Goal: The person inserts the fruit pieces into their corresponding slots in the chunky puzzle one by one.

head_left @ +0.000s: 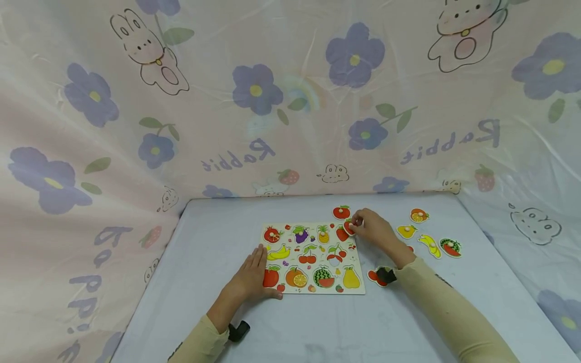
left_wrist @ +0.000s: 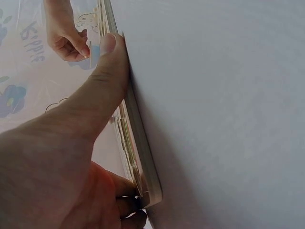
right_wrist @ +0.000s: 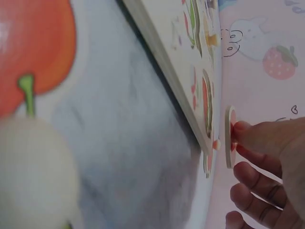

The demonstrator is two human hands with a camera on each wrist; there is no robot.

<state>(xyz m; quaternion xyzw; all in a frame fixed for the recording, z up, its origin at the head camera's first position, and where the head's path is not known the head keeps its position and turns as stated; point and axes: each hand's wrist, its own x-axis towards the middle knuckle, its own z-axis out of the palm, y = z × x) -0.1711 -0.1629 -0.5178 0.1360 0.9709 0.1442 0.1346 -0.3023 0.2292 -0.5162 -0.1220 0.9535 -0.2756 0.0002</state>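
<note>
A wooden fruit puzzle board [head_left: 292,261] lies flat on the table. My left hand [head_left: 250,275] rests at its front left corner, fingers straight along the left side and thumb [left_wrist: 108,62] along the front edge. Between thumb and fingertips my right hand [head_left: 374,229] pinches a strawberry puzzle piece [head_left: 348,227] by its knob. In the right wrist view the strawberry piece [right_wrist: 230,138] stands on edge, held above the table beyond the board. From the head view it overlaps the printed strawberry [head_left: 341,234] at the board's back right corner.
An apple piece [head_left: 341,212] lies behind the board. To the right are orange [head_left: 419,216], pear [head_left: 406,231], banana [head_left: 428,246] and watermelon [head_left: 450,247] pieces. A red piece [head_left: 374,277] lies partly hidden under the black wrist camera [head_left: 387,275]. A printed curtain [head_left: 299,126] hangs behind the table.
</note>
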